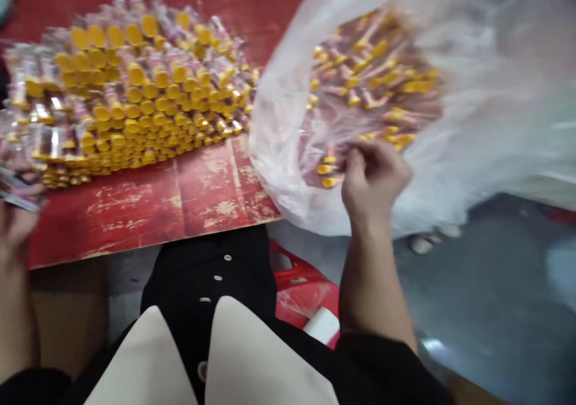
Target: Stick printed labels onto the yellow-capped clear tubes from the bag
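My right hand (377, 174) reaches over the near rim of a large clear plastic bag (279, 153), its fingers curled together. Whatever they grip is hidden. Right beside the fingertips are a few yellow-capped tubes (330, 168), and many more loose tubes (373, 81) lie jumbled deeper in the bag. At the left edge of the view, partly cut off, my left hand (18, 222) is closed around thin, shiny wrapped pieces (20, 189), too blurred to name. It is close to the left end of a big stack of yellow-capped, clear-wrapped tubes (148, 105).
The stack rests on a worn red tabletop (211, 195) whose front edge runs before my lap. Below are a red plastic stool (310, 279) with a white object (323, 326) and a brown box (67, 315). Grey floor (495, 285) lies to the right.
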A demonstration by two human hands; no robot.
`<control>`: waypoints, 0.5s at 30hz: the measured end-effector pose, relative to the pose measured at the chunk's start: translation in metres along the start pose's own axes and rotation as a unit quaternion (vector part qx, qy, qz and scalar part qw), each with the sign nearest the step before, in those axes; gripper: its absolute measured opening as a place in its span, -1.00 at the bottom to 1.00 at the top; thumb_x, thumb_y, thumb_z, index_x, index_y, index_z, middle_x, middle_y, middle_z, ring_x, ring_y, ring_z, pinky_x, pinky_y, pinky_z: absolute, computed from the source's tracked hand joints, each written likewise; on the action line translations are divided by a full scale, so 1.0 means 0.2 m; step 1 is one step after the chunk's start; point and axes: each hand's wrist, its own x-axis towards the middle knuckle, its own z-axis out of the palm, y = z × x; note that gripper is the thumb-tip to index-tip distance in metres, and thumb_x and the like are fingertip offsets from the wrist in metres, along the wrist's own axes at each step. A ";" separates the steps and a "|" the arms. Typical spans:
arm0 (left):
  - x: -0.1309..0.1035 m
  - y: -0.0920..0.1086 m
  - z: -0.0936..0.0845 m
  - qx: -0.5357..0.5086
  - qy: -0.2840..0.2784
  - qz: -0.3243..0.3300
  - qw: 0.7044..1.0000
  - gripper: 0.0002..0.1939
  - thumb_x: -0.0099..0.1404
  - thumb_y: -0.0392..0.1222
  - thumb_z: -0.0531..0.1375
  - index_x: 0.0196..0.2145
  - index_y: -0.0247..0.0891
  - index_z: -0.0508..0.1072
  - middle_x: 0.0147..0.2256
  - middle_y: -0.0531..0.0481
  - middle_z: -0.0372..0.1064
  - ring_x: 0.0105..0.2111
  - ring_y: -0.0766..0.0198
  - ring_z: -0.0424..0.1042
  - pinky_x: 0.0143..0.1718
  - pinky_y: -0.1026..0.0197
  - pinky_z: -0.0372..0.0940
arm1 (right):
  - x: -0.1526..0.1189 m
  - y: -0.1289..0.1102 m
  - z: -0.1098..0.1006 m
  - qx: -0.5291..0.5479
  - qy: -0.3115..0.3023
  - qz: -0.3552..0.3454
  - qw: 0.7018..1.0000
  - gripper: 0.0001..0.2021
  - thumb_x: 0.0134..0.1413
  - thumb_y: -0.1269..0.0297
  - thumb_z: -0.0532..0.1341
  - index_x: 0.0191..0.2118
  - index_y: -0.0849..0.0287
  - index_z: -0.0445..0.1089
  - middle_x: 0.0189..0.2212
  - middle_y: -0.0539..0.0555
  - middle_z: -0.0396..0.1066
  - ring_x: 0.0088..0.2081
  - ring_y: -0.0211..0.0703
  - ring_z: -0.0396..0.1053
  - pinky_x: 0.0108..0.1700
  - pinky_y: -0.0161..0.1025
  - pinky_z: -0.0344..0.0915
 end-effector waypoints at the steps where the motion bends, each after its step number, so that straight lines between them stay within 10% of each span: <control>1: -0.06 -0.09 0.09 -0.031 -0.060 -0.020 0.997 -0.76 0.49 -0.10 0.11 -0.31 0.08 0.53 -0.38 0.39 0.56 -0.42 0.54 0.37 -0.57 0.54 0.22 | 0.14 0.08 -0.03 -0.071 -0.060 0.021 0.995 -0.72 0.17 0.36 0.12 -0.23 0.26 0.60 -0.31 0.06 0.60 -0.25 -0.39 0.54 -0.21 -0.46 0.35; 4: -0.29 -0.37 0.47 -0.130 -0.173 -0.182 0.959 -0.67 0.52 -0.29 0.02 -0.22 -0.08 0.57 -0.20 0.16 0.62 -0.35 0.53 0.50 -0.41 0.51 0.40 | 0.44 0.22 0.03 -0.127 -0.161 0.015 0.979 -0.74 0.09 0.50 0.12 -0.26 0.38 0.58 -0.24 0.15 0.61 -0.21 -0.34 0.50 -0.10 -0.33 0.33; 8: -0.49 -0.59 0.94 -0.209 -0.212 -0.298 0.907 -0.77 0.51 -0.29 0.03 -0.17 -0.32 0.49 -0.21 -0.06 0.60 -0.33 0.38 0.58 -0.24 0.28 0.52 | 0.48 0.19 0.23 -0.122 -0.286 -0.059 0.949 -0.71 0.08 0.54 0.24 -0.06 0.41 0.54 -0.03 0.31 0.55 -0.18 -0.33 0.39 -0.08 -0.29 0.27; 15: -0.50 -0.72 1.16 -0.196 -0.182 -0.326 0.907 -0.74 0.33 -0.05 0.31 -0.37 -0.30 0.44 -0.42 0.00 0.53 -0.35 0.29 0.58 -0.19 0.20 0.50 | 0.37 0.24 0.23 -0.152 -0.295 -0.120 0.936 -0.76 0.18 0.47 0.22 -0.07 0.43 0.51 0.10 0.38 0.43 0.08 -0.20 0.31 0.09 -0.18 0.17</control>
